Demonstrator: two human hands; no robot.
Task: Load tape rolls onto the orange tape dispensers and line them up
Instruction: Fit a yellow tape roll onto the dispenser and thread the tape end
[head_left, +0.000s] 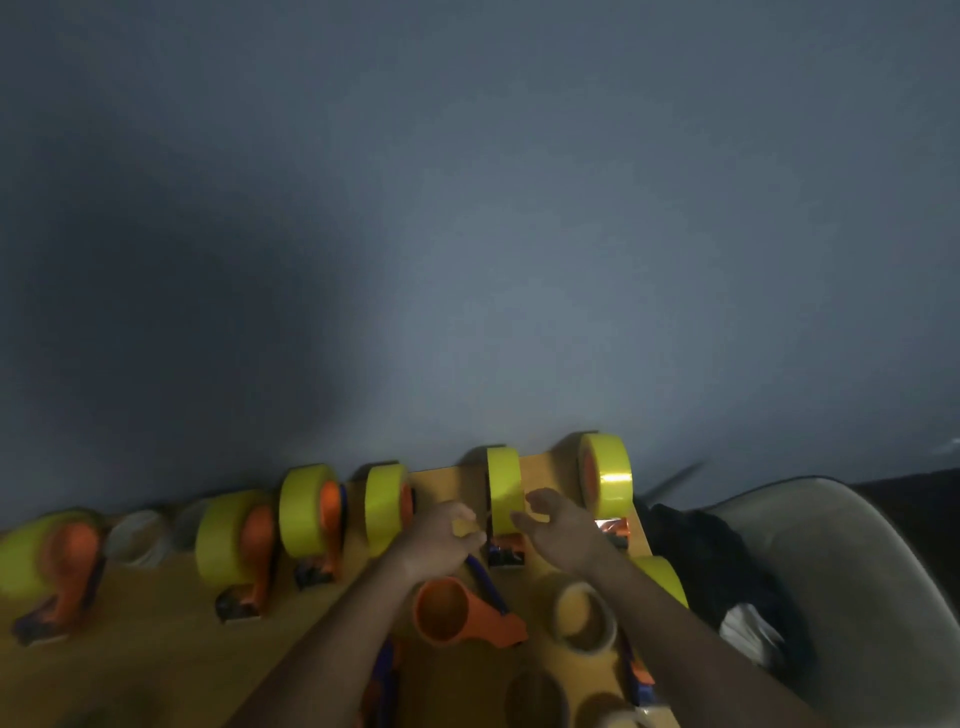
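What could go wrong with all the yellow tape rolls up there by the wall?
The end dispenser stands near the table's right edge, so a nudge from the right hand might tip it off. A loose roll sits at that edge too and could roll away. The left hand may knock the empty dispenser lying just below it.

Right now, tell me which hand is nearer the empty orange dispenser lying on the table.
Left. The left hand sits just above the empty orange dispenser; the right hand is farther off to its right, by the upright yellow tape roll.
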